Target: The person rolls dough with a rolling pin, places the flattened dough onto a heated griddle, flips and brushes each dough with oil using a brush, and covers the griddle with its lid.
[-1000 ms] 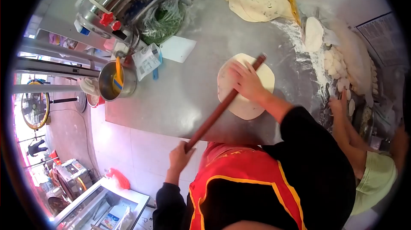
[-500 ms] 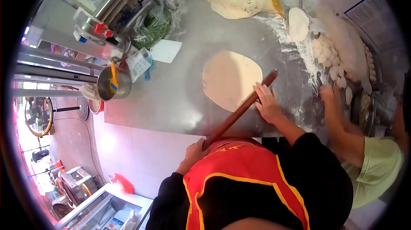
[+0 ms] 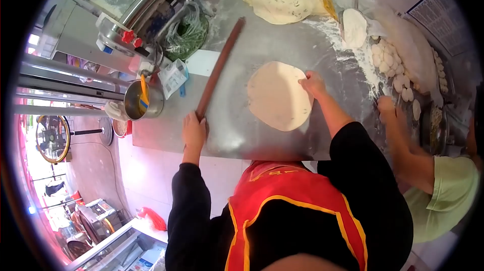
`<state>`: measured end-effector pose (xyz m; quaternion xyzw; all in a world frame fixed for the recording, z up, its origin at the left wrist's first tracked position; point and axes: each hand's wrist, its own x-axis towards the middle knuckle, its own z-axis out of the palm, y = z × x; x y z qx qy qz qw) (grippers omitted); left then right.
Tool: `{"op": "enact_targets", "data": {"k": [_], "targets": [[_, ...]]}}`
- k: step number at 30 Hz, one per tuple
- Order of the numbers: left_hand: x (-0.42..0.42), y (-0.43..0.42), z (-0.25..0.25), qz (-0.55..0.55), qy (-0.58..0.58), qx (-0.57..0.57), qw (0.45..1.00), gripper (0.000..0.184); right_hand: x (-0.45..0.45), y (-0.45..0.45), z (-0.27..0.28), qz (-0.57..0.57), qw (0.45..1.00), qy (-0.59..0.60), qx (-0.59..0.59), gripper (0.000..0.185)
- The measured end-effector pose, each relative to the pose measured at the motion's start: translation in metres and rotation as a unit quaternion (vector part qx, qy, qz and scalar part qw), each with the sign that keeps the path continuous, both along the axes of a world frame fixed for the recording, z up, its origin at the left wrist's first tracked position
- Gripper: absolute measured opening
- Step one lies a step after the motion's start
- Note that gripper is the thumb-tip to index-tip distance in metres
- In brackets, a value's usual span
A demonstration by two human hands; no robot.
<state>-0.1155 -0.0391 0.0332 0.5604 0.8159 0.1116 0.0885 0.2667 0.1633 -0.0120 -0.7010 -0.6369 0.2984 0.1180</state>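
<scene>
My left hand (image 3: 193, 132) is wrapped round the near end of a long brown rolling pin (image 3: 221, 67). The pin lies slanting across the left part of the metal table, its far end pointing away from me. To the right of it, a flat, roundish sheet of dough (image 3: 277, 97) rests on the table. My right hand (image 3: 314, 84) pinches this dough sheet at its upper right edge, with the fingertips closed on the rim.
A metal pot (image 3: 143, 100) with a yellow-handled tool stands at the left edge, near a white packet (image 3: 174, 77) and a bag of greens (image 3: 186, 34). A large dough lump (image 3: 282, 4) lies at the back. Right are flour (image 3: 370, 72), small dough pieces (image 3: 387, 59) and a co-worker's hand (image 3: 387, 109).
The rolling pin has left the dough sheet's lower right edge and swung to the left. My right hand let go of the pin and took hold of the dough's edge.
</scene>
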Motion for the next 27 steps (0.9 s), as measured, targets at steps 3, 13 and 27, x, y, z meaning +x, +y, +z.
{"op": "enact_targets", "data": {"k": [3, 13, 27], "targets": [[0.025, 0.055, 0.002, -0.094, -0.020, 0.109, 0.989, 0.055, -0.014, -0.024, 0.027, 0.064, 0.995, 0.020, 0.069, 0.024], [0.098, 0.176, 0.016, -0.410, -0.282, -0.165, 0.852, 0.034, 0.004, -0.098, 0.116, 0.028, 0.931, 0.359, -0.055, 0.011], [0.072, 0.134, 0.039, -0.479, -0.055, 0.128, 0.867, 0.035, 0.004, -0.106, 0.107, 0.131, 0.974, 0.151, 0.110, 0.018]]}}
